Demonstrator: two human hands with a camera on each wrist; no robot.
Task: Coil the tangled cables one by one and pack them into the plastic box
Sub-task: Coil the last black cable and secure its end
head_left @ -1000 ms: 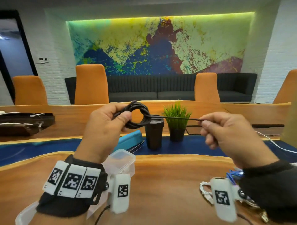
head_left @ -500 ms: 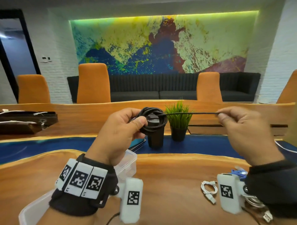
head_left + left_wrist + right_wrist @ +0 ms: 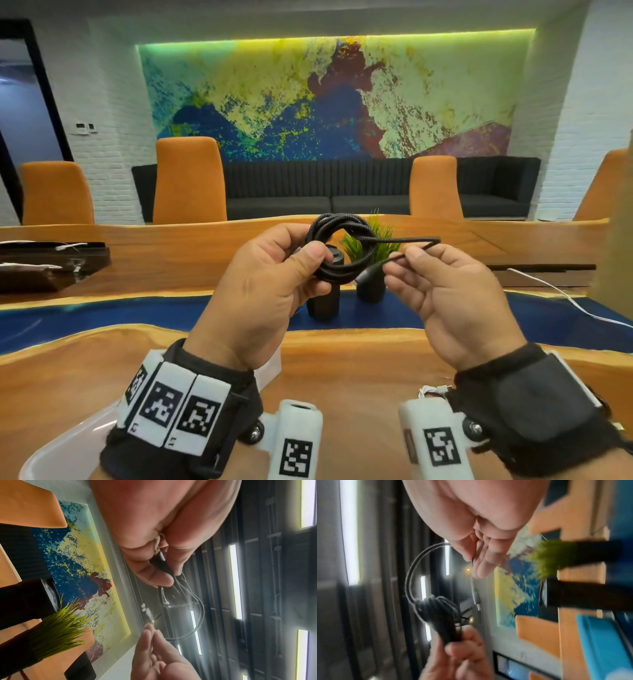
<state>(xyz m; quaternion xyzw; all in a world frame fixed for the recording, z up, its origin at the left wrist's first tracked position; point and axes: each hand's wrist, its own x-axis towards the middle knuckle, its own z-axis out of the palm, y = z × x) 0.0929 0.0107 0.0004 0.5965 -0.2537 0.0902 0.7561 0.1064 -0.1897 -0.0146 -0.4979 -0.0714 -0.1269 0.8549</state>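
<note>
The left hand (image 3: 263,291) holds a black braided cable (image 3: 337,236) wound into a small coil, thumb and fingers (image 3: 310,255) curled round the coil's left side and pinching the turns together, raised well above the wooden bench (image 3: 342,373). A loose tail leaves the top of the coil, runs toward the right hand, bends sharply back and ends in a grey plug (image 3: 368,274) just beside the coil's lower edge. The right hand (image 3: 448,301) pinches this tail near the plug between thumb and fingertips (image 3: 416,255), its other fingers loosely curled. Below the left wrist lies the clear plastic box (image 3: 61,445), only its rim and a corner showing. Behind the hands stand a potted green plant (image 3: 373,291) and a dark cup (image 3: 323,305); near the right wrist, white cable (image 3: 428,390) lies on the bench.
</note>
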